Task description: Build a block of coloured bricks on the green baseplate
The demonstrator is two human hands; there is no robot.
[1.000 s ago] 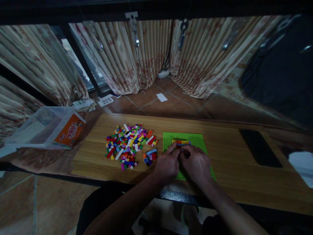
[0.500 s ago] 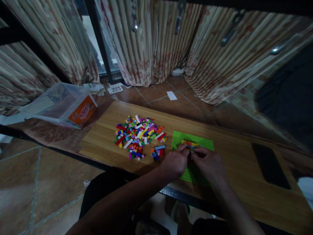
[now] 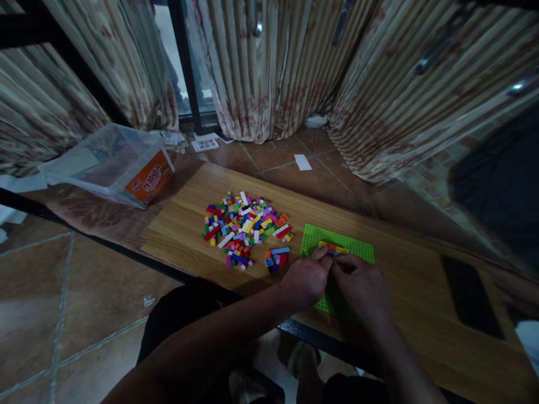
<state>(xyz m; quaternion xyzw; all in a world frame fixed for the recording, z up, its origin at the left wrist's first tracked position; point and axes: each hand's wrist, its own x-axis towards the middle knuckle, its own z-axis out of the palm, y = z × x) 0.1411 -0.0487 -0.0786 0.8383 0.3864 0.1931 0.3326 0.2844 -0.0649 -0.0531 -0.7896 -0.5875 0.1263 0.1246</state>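
Observation:
A green baseplate [image 3: 354,246] lies on the wooden table [image 3: 412,303], with a small row of coloured bricks [image 3: 334,247] built on it. My left hand [image 3: 306,279] and my right hand [image 3: 362,286] meet over the plate's near half, fingers curled and pinched together at the bricks. What sits between the fingertips is too small and dark to make out. A heap of loose coloured bricks [image 3: 244,224] lies to the left of the plate, with a smaller cluster [image 3: 275,258] just beside my left hand.
A clear plastic tub with an orange label [image 3: 122,168] lies tipped at the table's far left. A black phone [image 3: 470,296] rests flat on the right. Curtains [image 3: 269,67] hang behind, and papers [image 3: 205,143] lie on the tiled floor.
The view has swung left and down, showing more floor and curtain. Both hands stay pinched together over the green plate.

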